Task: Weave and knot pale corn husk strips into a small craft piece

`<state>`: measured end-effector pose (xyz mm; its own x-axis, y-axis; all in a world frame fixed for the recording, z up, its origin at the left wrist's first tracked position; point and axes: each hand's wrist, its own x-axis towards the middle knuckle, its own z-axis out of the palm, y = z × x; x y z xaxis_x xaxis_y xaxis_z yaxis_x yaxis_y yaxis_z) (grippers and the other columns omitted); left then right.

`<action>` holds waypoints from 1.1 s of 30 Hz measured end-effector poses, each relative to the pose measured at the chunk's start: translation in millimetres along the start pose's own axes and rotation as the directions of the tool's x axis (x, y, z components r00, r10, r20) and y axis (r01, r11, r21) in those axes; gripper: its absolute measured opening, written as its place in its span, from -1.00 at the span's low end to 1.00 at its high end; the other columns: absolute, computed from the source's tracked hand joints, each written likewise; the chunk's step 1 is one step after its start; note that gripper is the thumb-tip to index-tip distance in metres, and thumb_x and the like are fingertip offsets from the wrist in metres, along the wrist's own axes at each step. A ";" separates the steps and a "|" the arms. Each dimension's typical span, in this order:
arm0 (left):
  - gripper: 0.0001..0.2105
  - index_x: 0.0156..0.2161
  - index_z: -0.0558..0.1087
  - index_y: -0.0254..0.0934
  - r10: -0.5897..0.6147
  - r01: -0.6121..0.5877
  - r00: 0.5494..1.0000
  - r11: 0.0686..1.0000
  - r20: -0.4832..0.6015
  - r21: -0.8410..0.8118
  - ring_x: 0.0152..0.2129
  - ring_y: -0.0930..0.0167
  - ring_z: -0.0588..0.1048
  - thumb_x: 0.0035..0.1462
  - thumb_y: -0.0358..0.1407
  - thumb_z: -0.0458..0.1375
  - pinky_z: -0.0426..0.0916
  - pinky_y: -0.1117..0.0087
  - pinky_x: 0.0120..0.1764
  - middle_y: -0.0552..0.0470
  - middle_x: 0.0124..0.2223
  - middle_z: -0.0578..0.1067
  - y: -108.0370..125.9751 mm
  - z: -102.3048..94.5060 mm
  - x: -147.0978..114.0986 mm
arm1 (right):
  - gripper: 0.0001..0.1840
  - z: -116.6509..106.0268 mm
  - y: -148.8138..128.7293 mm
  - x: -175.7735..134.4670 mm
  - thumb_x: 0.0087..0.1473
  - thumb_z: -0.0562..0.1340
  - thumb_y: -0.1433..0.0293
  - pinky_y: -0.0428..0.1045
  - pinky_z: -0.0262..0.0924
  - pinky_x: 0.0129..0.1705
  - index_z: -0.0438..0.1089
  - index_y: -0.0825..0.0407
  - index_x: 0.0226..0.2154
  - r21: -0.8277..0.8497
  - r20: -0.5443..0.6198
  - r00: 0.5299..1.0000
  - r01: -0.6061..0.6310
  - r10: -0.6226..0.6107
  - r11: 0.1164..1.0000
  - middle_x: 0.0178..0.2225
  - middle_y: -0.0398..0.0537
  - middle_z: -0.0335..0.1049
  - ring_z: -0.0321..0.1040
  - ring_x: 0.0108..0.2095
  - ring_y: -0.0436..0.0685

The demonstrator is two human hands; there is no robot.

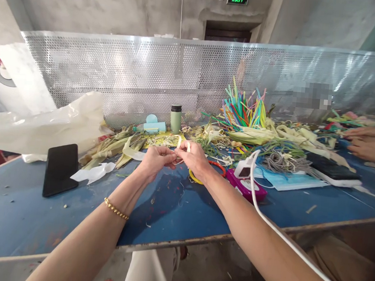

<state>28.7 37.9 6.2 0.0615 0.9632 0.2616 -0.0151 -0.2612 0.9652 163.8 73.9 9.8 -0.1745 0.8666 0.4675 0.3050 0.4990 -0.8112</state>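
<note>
My left hand [155, 160] and my right hand [193, 156] meet above the middle of the blue table, fingertips pinched close together. Between them is a pale corn husk strip [179, 141], one end sticking up over the fingers. Another pale length [135, 154] reaches out to the left of my left hand; whether it is the same piece I cannot tell. Fingers cover most of what is held. Below and behind my right wrist lie a yellow ring [194, 177] and a red ring [219, 167], partly hidden by the forearm.
Corn husks [108, 149], a black phone [62, 169] and a green bottle [175, 120] are on the table [92, 211]. Coloured strips [243, 108] stand before a perforated metal screen [140, 75]. A white cable [276, 229] crosses my right forearm. Another person's hands [371, 141] work at far right.
</note>
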 end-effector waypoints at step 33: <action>-0.92 -0.69 0.35 -0.34 -0.063 0.070 0.996 0.987 -0.059 0.143 -0.70 0.56 0.24 -0.28 -0.46 0.14 0.10 0.48 -0.55 0.13 -0.70 0.33 -8.3 -6.3 5.8 | -0.93 -2.2 4.8 5.4 -0.11 0.28 0.44 -0.10 0.12 -0.43 0.47 0.12 -0.53 -0.223 0.131 0.976 0.201 -0.175 0.954 -0.53 -0.06 0.46 0.32 -0.49 0.02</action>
<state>22.9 46.0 -0.3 0.0033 0.9797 0.2004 0.1318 -0.1991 0.9711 166.4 81.0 9.2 -0.3465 0.7587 0.5517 0.4645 0.6497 -0.6018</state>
